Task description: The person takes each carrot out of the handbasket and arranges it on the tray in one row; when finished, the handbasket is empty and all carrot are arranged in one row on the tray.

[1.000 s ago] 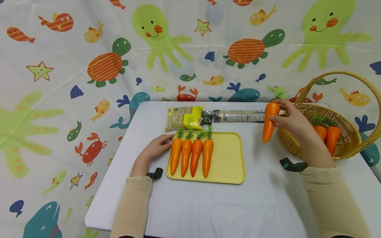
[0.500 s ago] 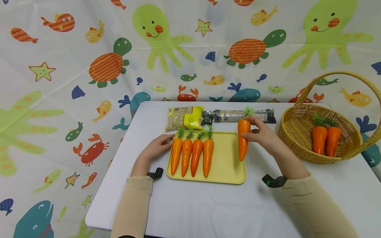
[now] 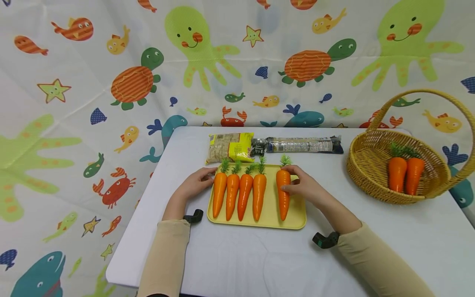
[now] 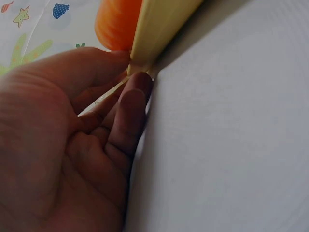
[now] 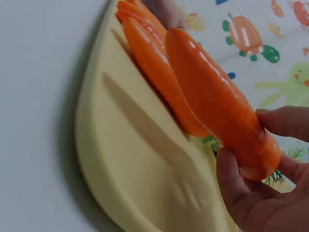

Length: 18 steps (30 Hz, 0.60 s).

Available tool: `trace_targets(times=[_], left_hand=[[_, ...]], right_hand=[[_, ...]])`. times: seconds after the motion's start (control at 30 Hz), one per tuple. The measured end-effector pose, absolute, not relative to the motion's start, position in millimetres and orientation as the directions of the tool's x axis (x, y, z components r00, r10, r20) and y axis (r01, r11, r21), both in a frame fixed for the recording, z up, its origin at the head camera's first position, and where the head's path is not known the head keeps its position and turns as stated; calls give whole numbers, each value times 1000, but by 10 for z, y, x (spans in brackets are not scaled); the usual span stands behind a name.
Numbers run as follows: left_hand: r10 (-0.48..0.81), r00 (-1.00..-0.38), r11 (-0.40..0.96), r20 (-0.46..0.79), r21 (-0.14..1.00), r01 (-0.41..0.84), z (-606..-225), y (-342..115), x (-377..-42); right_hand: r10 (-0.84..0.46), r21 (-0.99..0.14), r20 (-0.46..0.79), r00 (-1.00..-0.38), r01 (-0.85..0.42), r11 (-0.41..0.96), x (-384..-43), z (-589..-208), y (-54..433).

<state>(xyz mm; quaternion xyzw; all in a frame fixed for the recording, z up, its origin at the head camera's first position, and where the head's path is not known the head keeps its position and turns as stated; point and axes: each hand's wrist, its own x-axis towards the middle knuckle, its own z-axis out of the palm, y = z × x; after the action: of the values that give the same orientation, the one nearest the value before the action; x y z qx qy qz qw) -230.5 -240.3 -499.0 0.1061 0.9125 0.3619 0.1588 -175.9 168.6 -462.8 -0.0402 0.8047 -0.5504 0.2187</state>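
My right hand (image 3: 304,186) pinches an orange carrot (image 3: 283,198) with a green top by its thick end. In the right wrist view this carrot (image 5: 212,92) hangs over the yellow tray (image 5: 140,159), its shadow falling on the tray floor. Several similar carrots (image 3: 232,198) lie side by side on the left half of the tray (image 3: 272,225), tops pointing away from me. At the tray's left edge, my left hand (image 3: 194,183) pinches the rim. The left wrist view shows thumb and fingers of that hand (image 4: 91,111) meeting at the tray's corner (image 4: 159,29).
A wicker basket (image 3: 365,181) with a tall handle stands on the right, holding two carrots (image 3: 398,173). Behind the tray lie a yellow bag (image 3: 230,147), a small black packet (image 3: 258,146) and a long silver packet (image 3: 304,145). A sea-animal printed cloth (image 3: 230,41) hangs behind the white table (image 3: 230,255).
My right hand has carried the carrot leftward from beside the basket and lowered it over the tray's right half. The left hand has stayed at the tray's edge.
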Motion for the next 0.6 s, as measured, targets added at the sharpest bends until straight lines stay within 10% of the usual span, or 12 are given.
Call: trace_targets(times=[0.6], left_hand=[[314,-927,715,-203,694,90,-4996,-2406,-2304]], right_hand=[[-348,-921,-293,-890,165,354,-1718,-4807,1484]])
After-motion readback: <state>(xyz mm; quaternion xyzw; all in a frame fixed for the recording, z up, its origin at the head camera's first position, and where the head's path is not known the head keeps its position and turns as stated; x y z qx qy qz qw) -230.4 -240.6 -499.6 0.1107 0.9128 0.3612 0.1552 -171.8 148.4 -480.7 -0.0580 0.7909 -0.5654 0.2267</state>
